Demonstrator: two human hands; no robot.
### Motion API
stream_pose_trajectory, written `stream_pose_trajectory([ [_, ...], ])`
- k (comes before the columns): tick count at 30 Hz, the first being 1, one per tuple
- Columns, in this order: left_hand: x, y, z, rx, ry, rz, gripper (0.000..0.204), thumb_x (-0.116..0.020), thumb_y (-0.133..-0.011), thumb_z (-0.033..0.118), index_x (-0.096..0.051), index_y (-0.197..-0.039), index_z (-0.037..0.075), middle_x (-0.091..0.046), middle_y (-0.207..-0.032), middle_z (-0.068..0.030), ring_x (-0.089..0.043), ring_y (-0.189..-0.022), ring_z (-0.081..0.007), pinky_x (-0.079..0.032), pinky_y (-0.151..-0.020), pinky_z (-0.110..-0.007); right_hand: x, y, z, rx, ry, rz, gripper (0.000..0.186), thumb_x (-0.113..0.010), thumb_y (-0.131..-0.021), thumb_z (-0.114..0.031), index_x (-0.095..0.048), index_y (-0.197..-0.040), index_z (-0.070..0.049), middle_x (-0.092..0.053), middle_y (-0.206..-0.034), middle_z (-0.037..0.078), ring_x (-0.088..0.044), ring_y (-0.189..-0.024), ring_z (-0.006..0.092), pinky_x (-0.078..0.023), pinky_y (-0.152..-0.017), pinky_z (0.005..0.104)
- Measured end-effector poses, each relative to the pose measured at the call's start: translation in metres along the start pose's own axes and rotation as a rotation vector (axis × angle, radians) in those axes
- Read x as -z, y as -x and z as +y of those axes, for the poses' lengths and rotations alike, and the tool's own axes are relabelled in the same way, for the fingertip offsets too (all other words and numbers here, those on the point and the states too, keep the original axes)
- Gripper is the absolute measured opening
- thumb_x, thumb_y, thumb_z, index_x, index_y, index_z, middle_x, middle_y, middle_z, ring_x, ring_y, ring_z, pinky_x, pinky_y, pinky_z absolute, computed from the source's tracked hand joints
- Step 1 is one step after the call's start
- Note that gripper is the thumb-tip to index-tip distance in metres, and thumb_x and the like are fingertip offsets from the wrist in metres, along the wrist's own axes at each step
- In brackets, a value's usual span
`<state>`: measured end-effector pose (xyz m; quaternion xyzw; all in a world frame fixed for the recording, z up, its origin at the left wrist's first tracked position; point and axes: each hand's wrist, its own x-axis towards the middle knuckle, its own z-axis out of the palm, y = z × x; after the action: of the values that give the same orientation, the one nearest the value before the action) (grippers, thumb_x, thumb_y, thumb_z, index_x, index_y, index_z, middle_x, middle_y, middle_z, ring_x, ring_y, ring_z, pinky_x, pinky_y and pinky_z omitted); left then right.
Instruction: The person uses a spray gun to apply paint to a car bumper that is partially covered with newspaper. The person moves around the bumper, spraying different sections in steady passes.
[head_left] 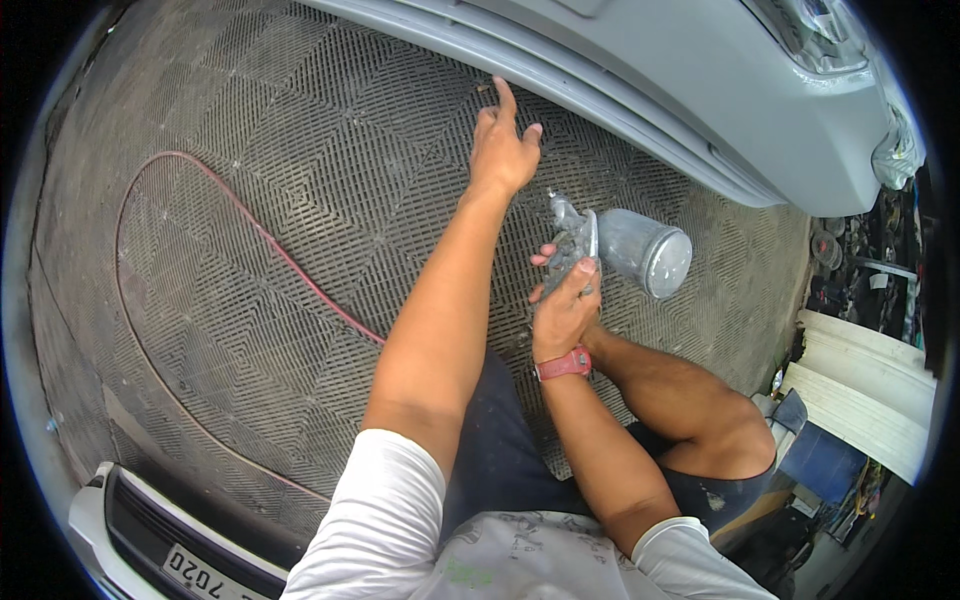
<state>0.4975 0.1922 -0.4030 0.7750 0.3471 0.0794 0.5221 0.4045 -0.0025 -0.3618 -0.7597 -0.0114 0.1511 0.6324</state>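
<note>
Gripping spray gun (pixel 573 222) in right hand (pixel 567 318), near lower edge of grey car panel (pixel 740 100), pointing with empty left hand (pixel 504 155); could prob spill with cup (pixel 640 250) tipped sideways, or smudge panel with stray finger

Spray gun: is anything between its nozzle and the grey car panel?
The left hand is ahead of the spray gun's nozzle, slightly left, near the car panel. Whether it blocks the direct line, this view cannot settle.
</note>
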Motion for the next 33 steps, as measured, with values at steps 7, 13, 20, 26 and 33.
stream_pose_trajectory([
  [7,0.011,0.015,-0.034,0.017,0.012,-0.551,0.055,-0.066,-0.108,0.04,-0.062,-0.154,0.009,-0.066,-0.146,-0.0173,-0.066,-0.132,-0.0343,-0.049,-0.116,-0.046,-0.014,-0.004,-0.002,0.154,0.001,0.048,0.065,-0.035,-0.118,-0.053,-0.058,-0.141,0.004,-0.071,-0.117,0.013,-0.07,-0.093,0.0177,-0.053,-0.058,0.0267],
  [13,0.048,0.051,-0.059,0.335,0.247,-1.166,0.039,-0.066,-0.11,0.041,-0.075,-0.132,0.009,-0.07,-0.14,-0.013,-0.067,-0.128,-0.0283,-0.057,-0.108,-0.043,-0.049,-0.026,-0.003,0.255,-0.029,0.104,0.071,-0.028,-0.118,-0.056,-0.065,-0.121,0.004,-0.072,-0.105,0.014,-0.066,-0.074,0.0187,-0.05,-0.056,0.0296],
  [20,0.109,0.085,-0.102,0.366,0.558,-0.909,0.054,-0.064,-0.111,0.03,-0.052,-0.158,0.005,-0.061,-0.152,-0.0153,-0.059,-0.141,-0.031,-0.056,-0.114,-0.045,-0.12,-0.029,-0.011,0.295,-0.12,0.07,0.06,-0.036,-0.118,-0.053,-0.062,-0.117,0.001,-0.07,-0.098,0.011,-0.067,-0.074,0.0172,-0.05,-0.052,0.0291],
  [26,0.15,0.113,-0.141,0.346,0.791,-0.61,0.034,-0.064,-0.113,0.031,-0.064,-0.143,0.016,-0.068,-0.134,0.0034,-0.061,-0.12,-0.0121,-0.049,-0.108,-0.034,-0.186,-0.018,-0.031,0.36,-0.127,-0.079,0.056,-0.039,-0.119,-0.047,-0.064,-0.126,0.003,-0.067,-0.087,0.008,-0.064,-0.066,0.0163,-0.053,-0.062,0.0325],
  [33,0.156,0.114,-0.14,0.248,0.785,-0.55,0.034,-0.064,-0.113,0.032,-0.064,-0.143,0.016,-0.071,-0.133,0.0021,-0.063,-0.125,-0.0134,-0.047,-0.111,-0.035,-0.199,-0.019,-0.035,0.417,-0.071,-0.118,0.053,-0.043,-0.118,-0.042,-0.065,-0.133,0.004,-0.068,-0.085,0.008,-0.063,-0.068,0.0156,-0.055,-0.064,0.0322],
])
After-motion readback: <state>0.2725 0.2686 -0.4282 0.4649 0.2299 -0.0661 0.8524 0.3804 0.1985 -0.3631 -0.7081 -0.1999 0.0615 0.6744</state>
